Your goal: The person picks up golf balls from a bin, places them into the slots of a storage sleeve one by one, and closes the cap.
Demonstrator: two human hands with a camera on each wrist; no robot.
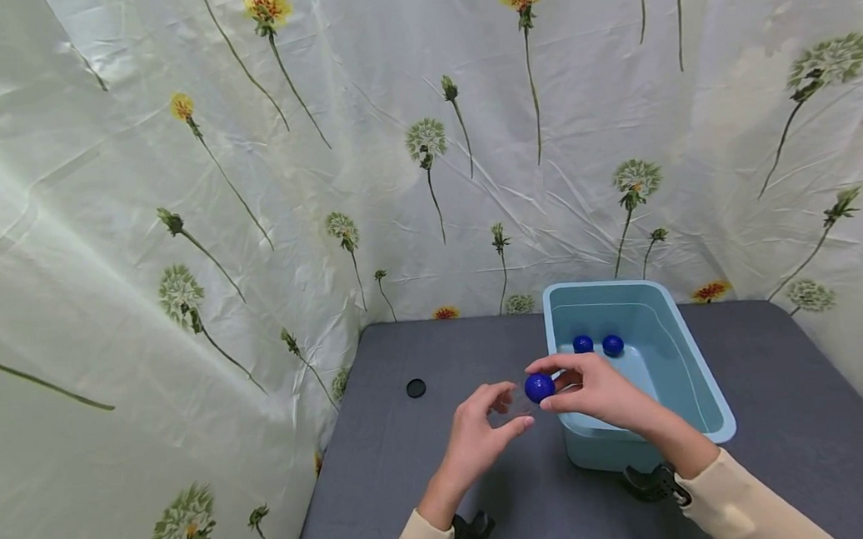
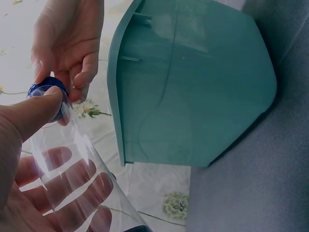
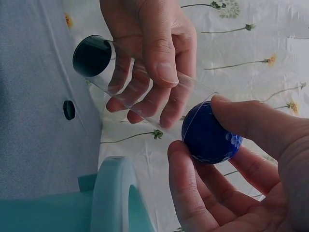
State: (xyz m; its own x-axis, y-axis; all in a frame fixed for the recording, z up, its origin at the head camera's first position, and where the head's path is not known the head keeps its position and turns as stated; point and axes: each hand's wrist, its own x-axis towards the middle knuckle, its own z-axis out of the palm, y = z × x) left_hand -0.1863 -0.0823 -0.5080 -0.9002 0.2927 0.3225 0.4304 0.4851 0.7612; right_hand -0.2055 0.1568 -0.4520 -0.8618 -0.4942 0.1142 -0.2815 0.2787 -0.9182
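My left hand [image 1: 477, 437] holds a clear plastic tube [image 2: 82, 140], with the thumb on one side and the fingers around the other. A black cap [image 3: 91, 57] closes the tube's far end. My right hand [image 1: 601, 387] pinches a dimpled blue golf ball [image 1: 540, 387] between thumb and fingers. In the right wrist view the ball sits at the tube's uncapped mouth, partly inside the rim. Two more blue balls, one of them this ball [image 1: 613, 345], lie inside the light blue bin [image 1: 714, 404].
The bin stands on the dark grey table [image 1: 393, 472], just behind and below my right forearm. A loose black cap [image 1: 415, 387] lies on the table to the left. Behind the table hangs a pale flowered curtain [image 1: 398, 222].
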